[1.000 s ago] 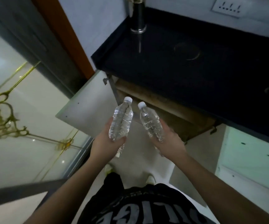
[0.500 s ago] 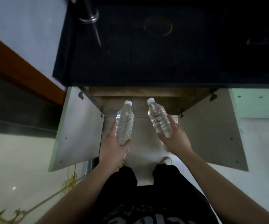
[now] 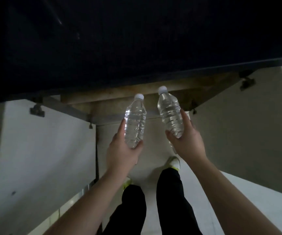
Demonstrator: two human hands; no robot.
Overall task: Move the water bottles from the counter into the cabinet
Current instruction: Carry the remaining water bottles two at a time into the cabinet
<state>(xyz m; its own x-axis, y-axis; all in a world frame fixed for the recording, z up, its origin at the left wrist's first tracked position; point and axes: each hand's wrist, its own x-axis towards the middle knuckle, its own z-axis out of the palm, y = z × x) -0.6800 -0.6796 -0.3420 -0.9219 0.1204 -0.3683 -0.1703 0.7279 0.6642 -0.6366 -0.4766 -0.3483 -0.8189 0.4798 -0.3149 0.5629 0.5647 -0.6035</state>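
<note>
The left hand (image 3: 122,154) grips one clear water bottle (image 3: 135,122) round its lower half, thumb along the bottle's left side and the other fingers curled under its base, so that the white cap (image 3: 139,96) points up and away from the person. The right hand (image 3: 186,141) grips a second water bottle (image 3: 170,114) the same way, fingers wrapped round the bottom part, its cap (image 3: 162,89) a little farther forward than the other bottle's cap. The two hands are held apart, side by side at about the same height, and the bottles they carry stand close to one another without touching, both tilted slightly with their caps leaning away from the body. Just beyond the caps lies the open cabinet (image 3: 119,97), its brownish wooden front edge showing under the dark counter (image 3: 136,39), which fills the space above and ahead of both hands. To the outside of the left hand the left cabinet door (image 3: 43,150) stands swung open, a hinge (image 3: 37,110) near its top corner; to the outside of the right hand the right cabinet door (image 3: 238,126) is open too, with its own hinge (image 3: 246,82) up by the counter's edge. Below the hands, between the forearms, are the person's dark trouser legs (image 3: 169,192) and a light shoe (image 3: 174,162) on the pale floor (image 3: 255,192).
</note>
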